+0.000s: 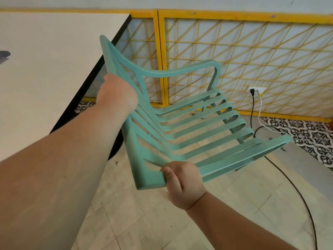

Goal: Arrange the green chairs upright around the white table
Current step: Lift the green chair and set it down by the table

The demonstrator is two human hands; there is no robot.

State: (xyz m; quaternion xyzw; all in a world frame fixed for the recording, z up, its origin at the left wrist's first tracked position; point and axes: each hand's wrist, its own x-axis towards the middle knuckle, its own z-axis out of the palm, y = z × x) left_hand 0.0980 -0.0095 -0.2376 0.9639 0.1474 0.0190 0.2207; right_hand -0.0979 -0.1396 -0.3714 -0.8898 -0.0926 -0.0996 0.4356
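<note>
My left grip (117, 92) curls round the green chair (198, 123) by its back, right grip (182, 184) clamps its corner; stiff slats, probably light; bench (45, 69) beside left grip

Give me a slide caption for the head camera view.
Left hand and right hand hold a green chair by its back beside the white table.

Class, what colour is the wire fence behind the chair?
The fence is yellow, frame and mesh alike; the head view shows it best.
</note>
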